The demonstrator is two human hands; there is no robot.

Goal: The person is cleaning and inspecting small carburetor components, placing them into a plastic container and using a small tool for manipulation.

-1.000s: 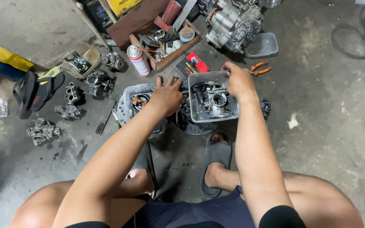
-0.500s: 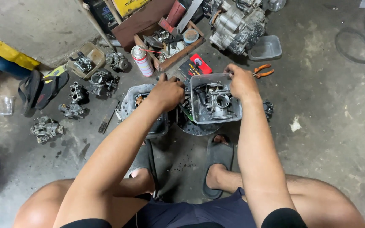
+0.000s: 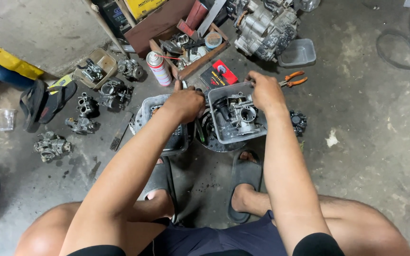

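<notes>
The grey metal carburettor (image 3: 241, 114) lies already stripped from any engine in the clear plastic tub (image 3: 224, 135); its cleaning looks unfinished. The right hand (image 3: 265, 91), fingers closed on the tub's rim, sits at its two o'clock. The left hand (image 3: 184, 103), curled shut, hovers at nine o'clock, over the second grey tray (image 3: 143, 114)

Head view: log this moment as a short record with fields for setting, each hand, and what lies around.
setting: concrete floor, person squatting in sandals
left hand: left hand over the left clear plastic tray, fingers curled
right hand: right hand at the far rim of the right clear plastic tray
right tray contents: carburetor
behind trays: spray can, orange-handled pliers, wooden box of parts
left side: loose carburetors
</notes>
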